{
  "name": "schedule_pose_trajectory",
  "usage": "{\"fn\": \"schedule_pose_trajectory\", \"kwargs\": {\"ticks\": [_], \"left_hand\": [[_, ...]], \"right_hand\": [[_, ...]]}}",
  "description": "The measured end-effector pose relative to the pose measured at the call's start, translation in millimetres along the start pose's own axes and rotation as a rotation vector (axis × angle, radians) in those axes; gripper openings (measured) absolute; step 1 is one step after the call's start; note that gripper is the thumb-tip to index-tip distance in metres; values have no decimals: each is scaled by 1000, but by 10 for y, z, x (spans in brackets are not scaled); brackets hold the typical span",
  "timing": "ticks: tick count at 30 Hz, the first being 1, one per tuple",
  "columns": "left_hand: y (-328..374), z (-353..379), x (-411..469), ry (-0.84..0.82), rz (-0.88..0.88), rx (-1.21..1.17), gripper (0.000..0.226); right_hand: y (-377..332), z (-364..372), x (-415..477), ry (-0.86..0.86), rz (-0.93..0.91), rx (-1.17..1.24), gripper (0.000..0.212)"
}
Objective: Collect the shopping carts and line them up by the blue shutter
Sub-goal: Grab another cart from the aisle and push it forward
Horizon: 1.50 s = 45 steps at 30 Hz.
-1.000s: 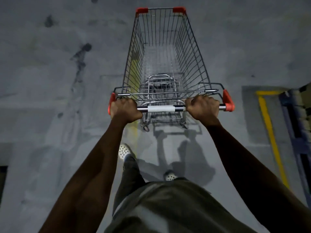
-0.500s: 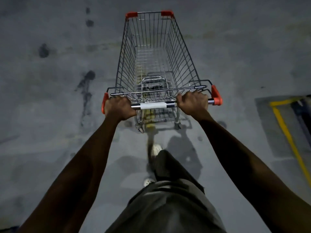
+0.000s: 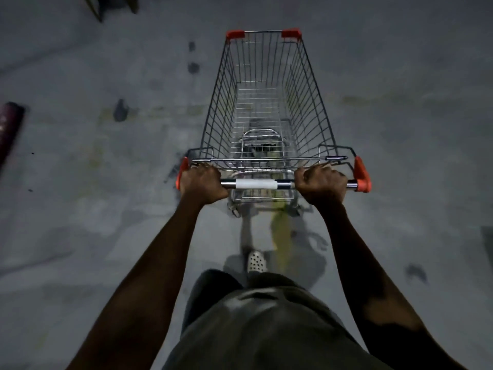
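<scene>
A wire shopping cart with red corner caps stands straight ahead of me on the grey concrete floor, its basket holding nothing. Its metal handle bar has a white sleeve in the middle and red end pieces. My left hand grips the bar near its left end. My right hand grips the bar near the right end. Both arms reach forward. The blue shutter is out of view.
The concrete floor has dark stains and a faded yellow line running under the cart. A dark reddish object lies at the left edge. Dark furniture legs show at the top left. One white shoe is visible below the cart.
The cart and I have rolled forward over the floor. The yellow-edged bay and blue structure on the right have left the view; a reddish object has appeared at left. Both grips are unchanged.
</scene>
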<state>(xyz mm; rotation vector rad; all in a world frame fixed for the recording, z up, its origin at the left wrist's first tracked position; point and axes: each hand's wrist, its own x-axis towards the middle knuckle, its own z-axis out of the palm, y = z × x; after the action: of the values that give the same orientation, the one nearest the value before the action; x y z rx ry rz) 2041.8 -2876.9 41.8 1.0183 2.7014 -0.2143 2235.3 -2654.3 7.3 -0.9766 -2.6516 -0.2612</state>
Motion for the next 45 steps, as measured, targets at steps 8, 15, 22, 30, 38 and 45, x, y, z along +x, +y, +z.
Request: {"fn": "schedule_pose_trajectory", "kwargs": {"ticks": [8,15,22,30,38,45], "left_hand": [[-1385,-358,1792,40,4,43,34],[-2661,-816,3716,41,59,79,36],[-3615,-1404,5514,-26,134,128,41],[-4575,-1959,7870,13,185,181,44],[-5084,-2622,10015,-9,159,235,35],[-5525,-3008,11831,124,173,184,25]], "right_hand": [[-1322,589,1534,130,-32,69,48],[-2560,1030,3108,338,-159,23,14],[-3553,1711,4657,269,-62,-65,20],[-4572,2393,6749,233,73,22,42],[-5131,3072,8920,-144,100,25,66],[-5576,3525,10637,-74,151,111,65]]}}
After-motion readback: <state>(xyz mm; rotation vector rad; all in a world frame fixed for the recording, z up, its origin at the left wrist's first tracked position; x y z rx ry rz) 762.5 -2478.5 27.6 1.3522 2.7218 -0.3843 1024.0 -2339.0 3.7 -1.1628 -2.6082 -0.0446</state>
